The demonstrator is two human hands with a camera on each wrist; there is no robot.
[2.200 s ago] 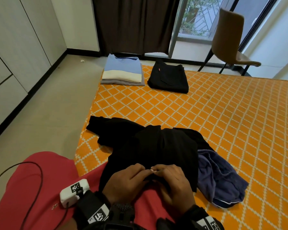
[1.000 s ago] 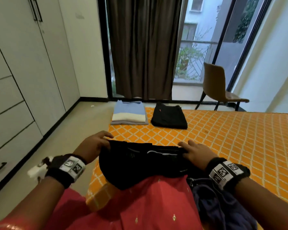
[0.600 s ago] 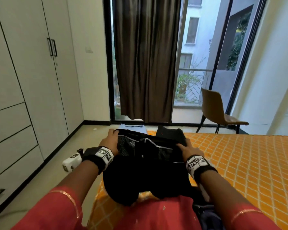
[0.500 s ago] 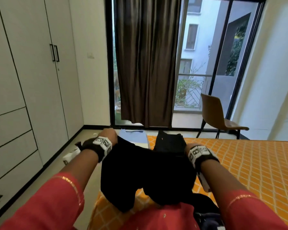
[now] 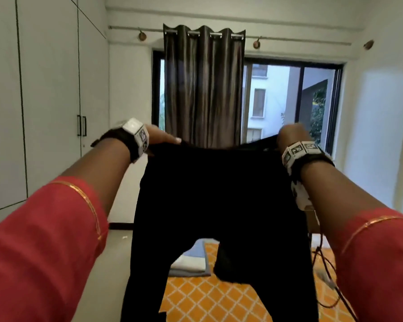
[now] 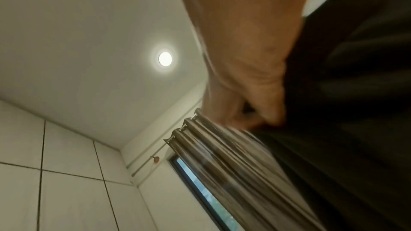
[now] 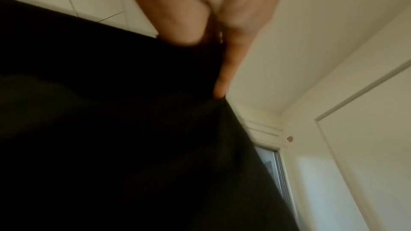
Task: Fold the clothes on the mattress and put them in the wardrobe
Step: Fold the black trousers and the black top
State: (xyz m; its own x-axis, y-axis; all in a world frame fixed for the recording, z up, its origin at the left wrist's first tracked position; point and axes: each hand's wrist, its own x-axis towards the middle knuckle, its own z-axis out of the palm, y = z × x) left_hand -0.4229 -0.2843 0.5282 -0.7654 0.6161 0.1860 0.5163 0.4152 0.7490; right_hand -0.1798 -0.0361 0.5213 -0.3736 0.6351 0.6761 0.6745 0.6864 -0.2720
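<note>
The trousers [image 5: 221, 205] are matt black cloth, soft and without sheen. The curtain [image 5: 204, 89] is brown cloth with a slight satin gloss, hung by shiny metal eyelets. The mattress [image 5: 209, 298] wears orange woven cloth with a white lattice print. The wardrobe [image 5: 47, 101] doors look smooth and matt, with dark metal handles.
</note>
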